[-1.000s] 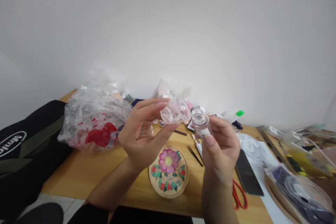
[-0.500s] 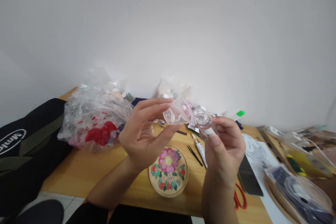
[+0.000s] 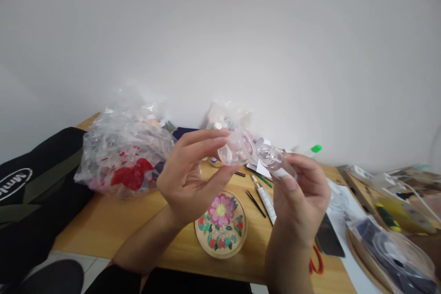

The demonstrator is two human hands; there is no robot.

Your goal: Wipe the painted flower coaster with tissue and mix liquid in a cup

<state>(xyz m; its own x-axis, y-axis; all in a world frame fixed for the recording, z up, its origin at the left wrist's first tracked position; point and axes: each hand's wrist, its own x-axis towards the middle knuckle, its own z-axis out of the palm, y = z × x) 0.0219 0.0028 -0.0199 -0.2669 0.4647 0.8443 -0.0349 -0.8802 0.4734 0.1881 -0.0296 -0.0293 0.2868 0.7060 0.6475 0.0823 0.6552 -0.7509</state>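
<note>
My left hand (image 3: 188, 172) pinches a small clear plastic cup (image 3: 230, 149) between fingers and thumb. The cup is tilted, its rim facing right, with pale pieces inside. In my right hand (image 3: 305, 190) is a clear bottle (image 3: 280, 166) with a white label, its round opening tipped left against or close beside the cup's rim. Whether they touch is hard to tell. Below the hands lies a round wooden piece (image 3: 221, 225) with a pink flower and several red fruits on it.
Black tweezers (image 3: 255, 203) and a white tube (image 3: 266, 201) lie between my forearms. At left are crumpled plastic bags (image 3: 127, 151) and a black bag (image 3: 41, 183). To the right are a phone (image 3: 330, 236), orange scissors (image 3: 317, 262) and a bagged round item (image 3: 396, 257).
My right hand and the bottle have shifted slightly right, with more of the bottle's side now showing. The cup in my left hand has moved a little to the right.
</note>
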